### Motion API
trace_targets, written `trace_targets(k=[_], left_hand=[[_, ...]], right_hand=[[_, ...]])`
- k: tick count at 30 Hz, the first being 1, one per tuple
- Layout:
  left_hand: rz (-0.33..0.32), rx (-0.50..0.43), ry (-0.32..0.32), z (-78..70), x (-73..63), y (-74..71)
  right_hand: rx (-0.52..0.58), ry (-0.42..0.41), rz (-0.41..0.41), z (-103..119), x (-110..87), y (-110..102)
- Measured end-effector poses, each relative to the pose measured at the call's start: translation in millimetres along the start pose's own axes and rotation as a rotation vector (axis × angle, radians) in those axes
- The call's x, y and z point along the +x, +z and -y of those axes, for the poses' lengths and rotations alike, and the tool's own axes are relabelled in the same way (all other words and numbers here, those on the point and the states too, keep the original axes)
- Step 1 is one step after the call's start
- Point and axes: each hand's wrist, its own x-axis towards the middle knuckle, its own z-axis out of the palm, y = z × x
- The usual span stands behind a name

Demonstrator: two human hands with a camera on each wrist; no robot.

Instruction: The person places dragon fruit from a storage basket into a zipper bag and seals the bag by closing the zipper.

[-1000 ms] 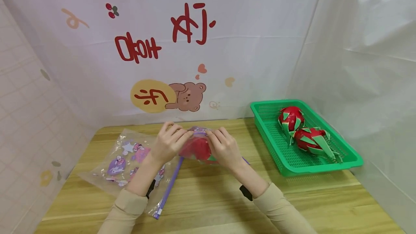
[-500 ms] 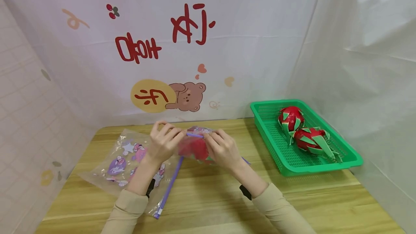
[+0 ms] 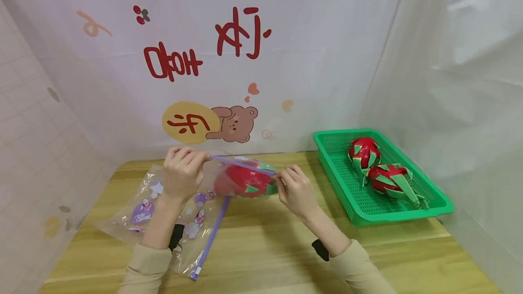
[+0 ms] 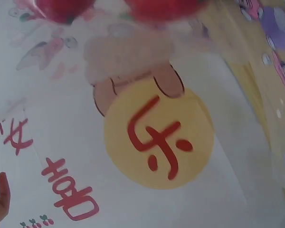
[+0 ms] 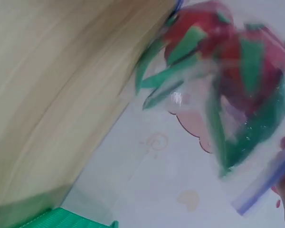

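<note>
The filled bag (image 3: pixel 243 166) is to the left of the basket (image 3: pixel 402 214), near it but not touching it. Its purple strip (image 3: pixel 229 162) runs in a nearly straight line between the hands. The right-wrist view shows 2 fruits (image 5: pixel 230 76) through the clear film, red with green leaves (image 5: pixel 251 66). Whether the bag's underside rests on the table (image 3: pixel 269 248) cannot be told.

Finger state: the left hand (image 3: pixel 184 173) pinches the strip at the end away from the basket, fingers curled. The right hand (image 3: pixel 298 192), between the bag and the basket, pinches the strip near its other end. Whether the strip is fully sealed cannot be told.

Handling (assessed): treat the film as thin, limp and slippery, with no shape of its own. The strip should be the firmest part, flexible but resistant to stretch. The fruits probably supply nearly all the weight; the amount cannot be judged. Leaf tips could catch or strain the film.

Hold points: grip the strip at its 2 ends, with even tension. For lifting, support the fruits from below.

Also left of the basket, beyond the filled bag, a flat bag (image 3: pixel 194 214) lies on the table. 2 more fruits (image 3: pixel 390 178) lie inside the basket.
</note>
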Motion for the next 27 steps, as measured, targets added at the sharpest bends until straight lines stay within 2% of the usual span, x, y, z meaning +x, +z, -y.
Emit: trace_targets(k=[1,4,8,12,17,21,27], left_hand=[[0.003,-0.006,-0.003,1.6,-0.6,-1.8],[0.023,-0.013,0.052,5.1,-1.8,-3.0],[-0.052,-0.017,0.18,8.9,-6.4,-2.4],[-0.086,-0.017,0.242,13.8,-12.5,-4.4],[-0.082,0.0,0.239,20.6,-18.9,-9.5],[-0.076,0.012,0.202,26.1,-24.3,-14.4],[-0.06,0.01,0.22,27.2,-27.0,-18.8]], right_hand=[[-0.01,0.0,-0.001,-3.1,-2.8,-1.0],[-0.038,-0.035,-0.007,-10.5,-7.3,-1.7],[-0.078,-0.149,-0.09,-15.7,-12.8,2.0],[-0.113,-0.222,-0.15,-18.5,-16.6,7.3],[-0.127,-0.251,-0.18,-29.3,-18.7,3.6],[-0.15,-0.233,-0.195,-43.5,-23.0,-5.6],[-0.169,-0.222,-0.176,-56.4,-32.2,-17.0]])
